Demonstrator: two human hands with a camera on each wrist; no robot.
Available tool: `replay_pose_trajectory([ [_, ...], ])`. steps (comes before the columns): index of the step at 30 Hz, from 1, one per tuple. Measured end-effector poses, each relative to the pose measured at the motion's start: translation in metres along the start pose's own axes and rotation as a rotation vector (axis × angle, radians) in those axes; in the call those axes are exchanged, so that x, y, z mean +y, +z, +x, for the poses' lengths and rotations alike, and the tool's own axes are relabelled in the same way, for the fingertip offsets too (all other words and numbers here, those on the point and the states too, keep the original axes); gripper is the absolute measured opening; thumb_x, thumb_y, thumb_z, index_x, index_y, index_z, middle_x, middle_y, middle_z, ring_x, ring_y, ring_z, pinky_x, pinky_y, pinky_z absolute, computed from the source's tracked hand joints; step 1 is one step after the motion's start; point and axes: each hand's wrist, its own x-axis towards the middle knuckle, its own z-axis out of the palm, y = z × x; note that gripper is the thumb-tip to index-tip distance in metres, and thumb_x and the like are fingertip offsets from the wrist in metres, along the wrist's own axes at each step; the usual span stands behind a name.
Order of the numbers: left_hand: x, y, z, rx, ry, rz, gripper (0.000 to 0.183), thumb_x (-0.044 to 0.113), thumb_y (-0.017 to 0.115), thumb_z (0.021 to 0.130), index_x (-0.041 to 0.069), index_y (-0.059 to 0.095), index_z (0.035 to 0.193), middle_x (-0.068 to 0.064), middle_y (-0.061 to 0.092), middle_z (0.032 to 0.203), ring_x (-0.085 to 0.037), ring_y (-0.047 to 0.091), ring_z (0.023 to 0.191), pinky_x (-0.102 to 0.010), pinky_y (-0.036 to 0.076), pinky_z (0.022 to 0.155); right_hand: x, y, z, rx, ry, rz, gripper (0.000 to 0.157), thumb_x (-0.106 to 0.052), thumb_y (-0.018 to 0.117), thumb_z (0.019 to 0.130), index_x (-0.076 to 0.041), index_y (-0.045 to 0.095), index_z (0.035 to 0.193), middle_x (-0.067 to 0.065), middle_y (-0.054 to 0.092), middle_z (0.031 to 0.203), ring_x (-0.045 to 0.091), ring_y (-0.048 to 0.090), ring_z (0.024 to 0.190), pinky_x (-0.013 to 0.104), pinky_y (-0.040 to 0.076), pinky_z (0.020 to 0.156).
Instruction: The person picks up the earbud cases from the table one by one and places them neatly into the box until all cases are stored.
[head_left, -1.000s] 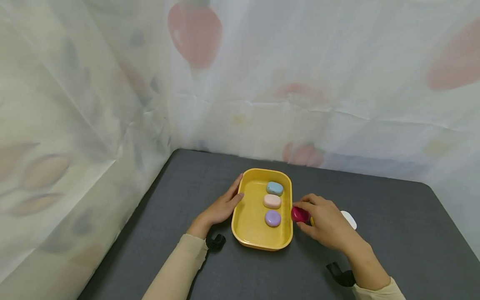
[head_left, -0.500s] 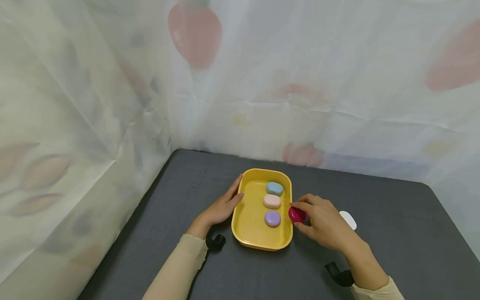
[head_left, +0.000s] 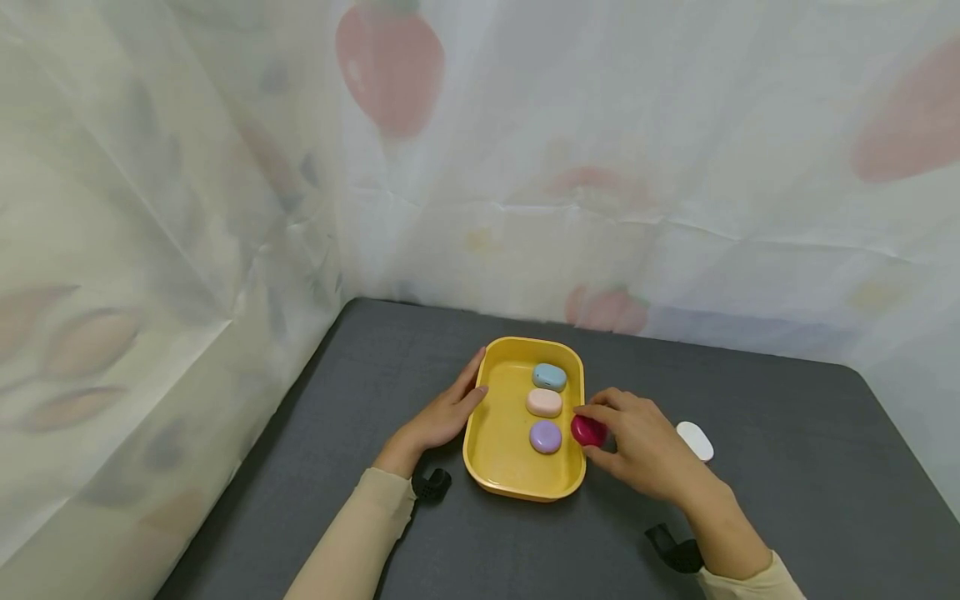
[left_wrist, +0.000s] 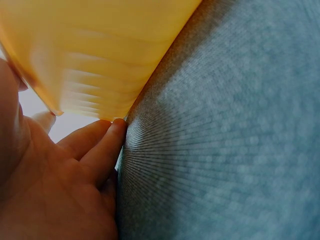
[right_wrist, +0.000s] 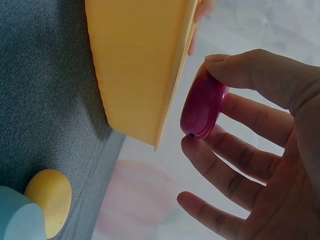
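Note:
A yellow tray (head_left: pixel 495 462) holds a blue earbud case (head_left: pixel 549 377), a pale pink case (head_left: pixel 543 403) and a round lilac case (head_left: pixel 545 437) in a column toward its right side. My left hand (head_left: pixel 442 415) grips the tray's left side, thumb over the rim and fingers along the outer wall (left_wrist: pixel 100 55). Between thumb and fingers, my right hand (head_left: pixel 637 442) pinches a magenta earbud case (right_wrist: pixel 204 102) at the tray's right rim, the little finger held away from it. The case overlaps that rim in the head view.
On the dark grey table (head_left: pixel 787 467), a white case (head_left: pixel 695 441) lies right of my right hand. A yellow case (right_wrist: pixel 50 200) beside it shows in the right wrist view and is hidden by the hand from above. Patterned curtains (head_left: pixel 675 167) stand behind and at left.
My right hand has moved slightly left with the magenta case, from outside the tray to over its right rim. The left hand and the tray have stayed put.

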Motion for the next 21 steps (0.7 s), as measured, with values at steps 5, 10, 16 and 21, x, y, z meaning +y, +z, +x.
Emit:
replay_pose_trajectory([
  [5,-0.0005,0.0001,0.0002,0.003,-0.001,-0.001,0.062,0.058,0.039,0.109,0.063,0.000,0.156,0.018,0.011,0.172,-0.018,0.018,0.160,-0.052,0.024,0.127,-0.0022,0.0006,0.0014,-0.013,0.006,0.001,0.044,-0.025,0.089,0.082,-0.018,0.076,0.123,0.003,0.068,0.117,0.020,0.063,0.097,0.042,0.054,0.085],
  [10,-0.0009,0.0007,0.0011,0.011,-0.003,-0.004,0.061,0.051,0.040,0.111,0.064,0.001,0.156,0.018,0.012,0.172,-0.018,0.019,0.160,-0.053,0.024,0.127,-0.0042,0.0009,0.0026,-0.007,-0.003,-0.004,0.043,-0.024,0.089,0.082,-0.019,0.077,0.123,0.003,0.068,0.116,0.020,0.063,0.097,0.042,0.053,0.085],
  [16,-0.0010,0.0009,0.0011,0.010,0.002,-0.005,0.062,0.048,0.041,0.112,0.062,0.001,0.158,0.018,0.012,0.172,-0.018,0.019,0.160,-0.053,0.024,0.127,-0.0068,0.0014,0.0047,-0.001,-0.025,0.002,0.045,-0.023,0.090,0.081,-0.019,0.077,0.124,0.002,0.068,0.117,0.020,0.064,0.098,0.043,0.055,0.087],
  [21,-0.0013,0.0006,0.0009,0.002,0.010,-0.008,0.062,0.051,0.040,0.111,0.061,0.000,0.158,0.018,0.011,0.172,-0.017,0.017,0.160,-0.052,0.024,0.128,-0.0094,0.0029,0.0065,-0.003,-0.039,0.003,0.044,-0.022,0.090,0.081,-0.020,0.077,0.123,0.001,0.068,0.116,0.019,0.063,0.097,0.043,0.054,0.086],
])
